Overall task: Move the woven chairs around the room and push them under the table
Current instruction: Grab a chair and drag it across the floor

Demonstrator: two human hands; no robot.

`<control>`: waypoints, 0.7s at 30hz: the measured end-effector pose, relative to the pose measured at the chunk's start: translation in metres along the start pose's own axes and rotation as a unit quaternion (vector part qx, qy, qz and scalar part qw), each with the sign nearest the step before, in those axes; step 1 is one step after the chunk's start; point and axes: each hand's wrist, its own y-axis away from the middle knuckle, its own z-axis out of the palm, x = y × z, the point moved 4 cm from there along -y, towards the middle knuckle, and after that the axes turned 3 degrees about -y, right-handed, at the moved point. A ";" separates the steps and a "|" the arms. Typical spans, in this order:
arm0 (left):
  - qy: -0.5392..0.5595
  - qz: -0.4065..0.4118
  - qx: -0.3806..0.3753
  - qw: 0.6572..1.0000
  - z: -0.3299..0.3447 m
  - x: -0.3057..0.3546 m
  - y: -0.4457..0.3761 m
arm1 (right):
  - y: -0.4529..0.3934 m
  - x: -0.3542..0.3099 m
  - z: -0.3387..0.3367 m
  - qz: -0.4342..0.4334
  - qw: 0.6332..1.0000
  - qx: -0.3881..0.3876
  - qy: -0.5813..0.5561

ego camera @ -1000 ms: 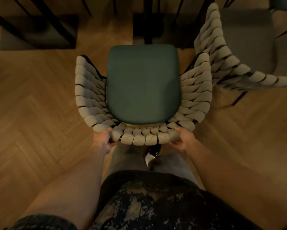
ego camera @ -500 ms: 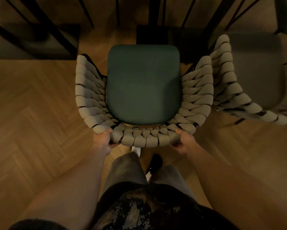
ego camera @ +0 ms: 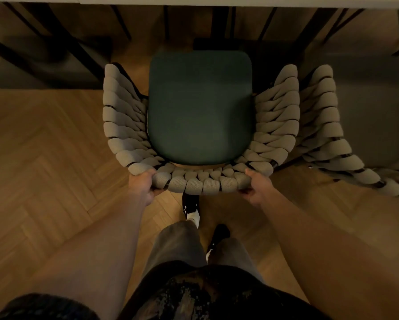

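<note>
Herringbone wood floor [ego camera: 55, 162] (dim); table [ego camera: 193, 0] edge above woven chair [ego camera: 200, 181].

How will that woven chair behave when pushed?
The woven chair probably slides on the smooth wood floor. With the left hand and right hand gripping high, it might tip. Thin legs suggest it's fairly light.

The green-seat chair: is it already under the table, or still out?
Still out: the whole green seat shows, short of the table edge.
</note>
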 end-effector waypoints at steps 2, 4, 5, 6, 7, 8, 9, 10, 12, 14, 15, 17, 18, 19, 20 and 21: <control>-0.007 0.003 0.004 1.000 0.001 0.007 -0.002 | -0.001 -0.003 0.006 0.003 1.000 -0.003 0.000; -0.011 0.005 0.009 1.000 -0.001 0.012 -0.004 | 0.000 0.000 0.010 0.006 1.000 -0.007 0.000; -0.011 0.005 0.009 1.000 -0.002 0.014 -0.005 | 0.001 0.000 0.012 0.005 1.000 -0.009 0.001; -0.012 0.004 0.008 1.000 -0.003 0.015 -0.005 | 0.002 0.002 0.013 0.006 1.000 -0.009 0.002; -0.016 0.001 0.006 1.000 -0.004 0.016 -0.005 | 0.001 0.003 0.013 0.006 1.000 -0.007 0.001; -0.021 -0.002 0.001 1.000 -0.004 0.016 -0.005 | 0.001 0.003 0.013 0.007 1.000 -0.006 0.001; -0.025 -0.005 -0.006 1.000 -0.005 0.016 -0.004 | 0.001 0.003 0.013 0.006 1.000 -0.004 -0.001; -0.028 -0.007 -0.014 0.999 -0.005 0.016 -0.002 | 0.001 0.003 0.012 0.004 1.000 -0.003 -0.002; -0.032 -0.010 -0.028 0.999 -0.006 0.016 0.000 | 0.002 0.003 0.012 -0.003 1.000 0.002 -0.002; -0.029 -0.014 -0.038 0.999 -0.008 0.016 0.003 | 0.003 0.004 0.011 -0.012 1.000 0.012 0.002; -0.026 -0.015 -0.043 0.999 -0.008 0.015 0.005 | 0.004 0.004 0.010 -0.017 1.000 0.016 0.002; -0.018 -0.007 -0.050 0.999 -0.005 0.014 0.008 | 0.004 0.003 0.008 -0.025 1.000 0.015 0.001; -0.012 0.003 -0.052 0.999 -0.004 0.014 0.010 | 0.005 0.002 0.007 -0.029 1.000 0.011 0.003; -0.005 0.012 -0.051 0.999 -0.003 0.013 0.012 | 0.006 0.003 0.006 -0.035 0.999 0.004 0.007; 0.008 0.020 -0.050 0.999 -0.002 0.011 0.014 | 0.006 0.003 0.004 -0.042 0.999 -0.001 0.013; 0.024 0.024 -0.048 0.998 -0.002 0.008 0.016 | 0.006 0.004 0.002 -0.050 0.998 -0.004 0.025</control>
